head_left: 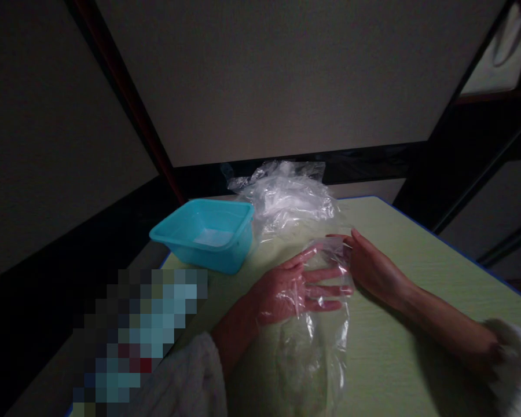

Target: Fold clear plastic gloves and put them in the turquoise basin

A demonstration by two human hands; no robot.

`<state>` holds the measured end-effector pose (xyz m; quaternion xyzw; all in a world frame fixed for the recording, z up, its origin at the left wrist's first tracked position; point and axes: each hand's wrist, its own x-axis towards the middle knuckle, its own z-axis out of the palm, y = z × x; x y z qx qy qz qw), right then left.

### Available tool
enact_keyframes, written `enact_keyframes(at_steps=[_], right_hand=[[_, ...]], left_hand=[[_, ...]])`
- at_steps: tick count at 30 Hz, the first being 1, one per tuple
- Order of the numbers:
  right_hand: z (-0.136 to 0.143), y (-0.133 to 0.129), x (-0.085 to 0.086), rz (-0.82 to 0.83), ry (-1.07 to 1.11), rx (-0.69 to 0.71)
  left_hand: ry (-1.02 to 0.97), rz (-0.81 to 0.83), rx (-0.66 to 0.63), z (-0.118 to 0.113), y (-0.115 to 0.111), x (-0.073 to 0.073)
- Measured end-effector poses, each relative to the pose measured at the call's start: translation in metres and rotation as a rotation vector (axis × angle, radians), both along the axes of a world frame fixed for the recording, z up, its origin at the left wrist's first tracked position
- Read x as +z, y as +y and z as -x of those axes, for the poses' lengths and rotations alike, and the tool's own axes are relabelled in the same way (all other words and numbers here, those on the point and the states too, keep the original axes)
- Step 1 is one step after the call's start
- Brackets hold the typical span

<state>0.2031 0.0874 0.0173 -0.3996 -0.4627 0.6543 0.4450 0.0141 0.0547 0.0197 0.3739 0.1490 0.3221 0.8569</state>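
A thin clear plastic bag (pixel 315 347) hangs in front of me above the table. My left hand (pixel 290 289) has its fingers spread, with the clear film lying over the fingers and part of the palm. Whether it is inside the bag or behind it, I cannot tell. At the bag's upper right edge, my right hand (pixel 373 263) grips the film between thumb and fingers, some of which are partly hidden. Beyond both hands lies a crumpled heap of clear plastic bags (pixel 290 200).
A turquoise plastic basin (pixel 204 246) stands at the table's far left edge, with something pale on its bottom. The light green table (pixel 417 272) has a blue edge. Behind it rises a grey panelled wall (pixel 278 81). A pixelated patch covers the left front.
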Motion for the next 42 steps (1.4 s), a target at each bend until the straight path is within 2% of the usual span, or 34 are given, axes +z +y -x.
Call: enact_keyframes(at_steps=[4,8,14,22,27,35,39,42], right_hand=[[-0.002,-0.001,0.005,0.050,0.028,0.200],[0.000,-0.009,0.008,-0.051,0.029,0.365],[-0.003,-0.014,0.007,-0.179,0.024,0.381],[-0.007,-0.011,0.011,-0.248,-0.044,0.178],[-0.009,-0.010,0.015,-0.222,-0.029,0.133],[-0.017,-0.013,0.017,-0.014,0.072,0.253],[-0.025,-0.009,0.015,0.057,-0.005,0.391],[-0.030,-0.002,0.012,0.055,-0.132,0.466]], left_hand=[[0.074,-0.063,0.068,0.005,0.000,0.005],[0.117,-0.118,0.143,0.008,0.002,0.006],[0.181,-0.173,0.207,0.009,0.004,0.006],[0.226,-0.159,0.249,0.011,0.005,0.009],[0.091,-0.106,0.230,0.012,0.007,0.005],[-0.148,0.021,0.174,0.012,0.004,0.007],[-0.119,0.057,0.192,0.011,0.007,0.006],[-0.040,0.063,0.196,0.013,0.012,0.000]])
